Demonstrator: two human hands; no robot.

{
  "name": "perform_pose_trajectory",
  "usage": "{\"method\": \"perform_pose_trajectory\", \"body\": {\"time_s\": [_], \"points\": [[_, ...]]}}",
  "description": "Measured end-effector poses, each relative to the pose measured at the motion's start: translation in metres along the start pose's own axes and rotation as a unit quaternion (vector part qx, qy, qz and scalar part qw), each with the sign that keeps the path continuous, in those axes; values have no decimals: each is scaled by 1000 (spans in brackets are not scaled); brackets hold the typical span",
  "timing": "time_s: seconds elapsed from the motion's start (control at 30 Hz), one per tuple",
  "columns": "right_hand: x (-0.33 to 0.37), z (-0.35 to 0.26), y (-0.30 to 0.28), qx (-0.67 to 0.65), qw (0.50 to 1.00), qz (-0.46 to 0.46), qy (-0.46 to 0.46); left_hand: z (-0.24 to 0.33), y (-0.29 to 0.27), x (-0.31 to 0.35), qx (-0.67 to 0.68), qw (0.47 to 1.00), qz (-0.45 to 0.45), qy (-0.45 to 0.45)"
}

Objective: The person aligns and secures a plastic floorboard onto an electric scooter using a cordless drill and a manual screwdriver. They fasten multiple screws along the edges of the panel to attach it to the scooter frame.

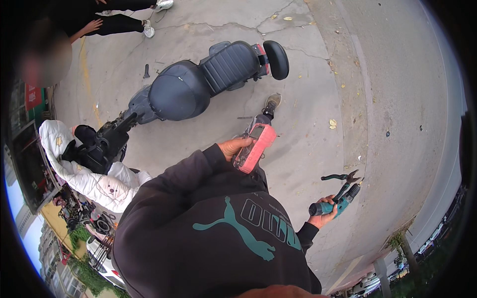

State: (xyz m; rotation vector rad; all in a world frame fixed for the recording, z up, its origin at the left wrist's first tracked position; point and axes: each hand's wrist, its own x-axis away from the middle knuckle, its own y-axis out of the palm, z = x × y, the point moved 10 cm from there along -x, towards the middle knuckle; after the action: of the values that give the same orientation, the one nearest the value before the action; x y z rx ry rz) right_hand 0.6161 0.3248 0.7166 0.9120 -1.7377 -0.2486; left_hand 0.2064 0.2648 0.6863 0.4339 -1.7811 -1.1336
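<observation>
My left hand point(236, 148) is closed around a multimeter point(259, 149) in a red case, held in front of my chest with its small display showing. Out to the right, my right hand point(323, 213) grips a teal and black cordless drill point(346, 199). A pair of pliers point(342, 185) with dark green handles is in the same hand, lying across the drill with its jaws pointing away from me. Past my left hand stands a black electric scooter point(233, 67), apart from both hands.
A white quilted wind cover point(84, 186) hangs at the scooter's handlebars. Another person point(117, 22) in black is at the far left. A dark slim object point(146, 71) lies on the concrete ground point(194, 136). My shoe point(273, 102) is near the scooter's rear.
</observation>
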Motion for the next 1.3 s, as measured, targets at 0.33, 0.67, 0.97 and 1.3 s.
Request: {"method": "perform_pose_trajectory", "body": {"time_s": [0.33,0.67,0.97,1.3], "points": [[-86,-54,-8,299,924,141,192,69,162,-165,207,971,-116,35],[-315,-146,108,759,608,85,218,173,228,-250,241,954,-78,159],[-474,-90,368,827,538,7,162,273,263,-276,296,909,-125,265],[-516,101,626,939,323,-90,79,437,237,-231,347,849,-134,375]]}}
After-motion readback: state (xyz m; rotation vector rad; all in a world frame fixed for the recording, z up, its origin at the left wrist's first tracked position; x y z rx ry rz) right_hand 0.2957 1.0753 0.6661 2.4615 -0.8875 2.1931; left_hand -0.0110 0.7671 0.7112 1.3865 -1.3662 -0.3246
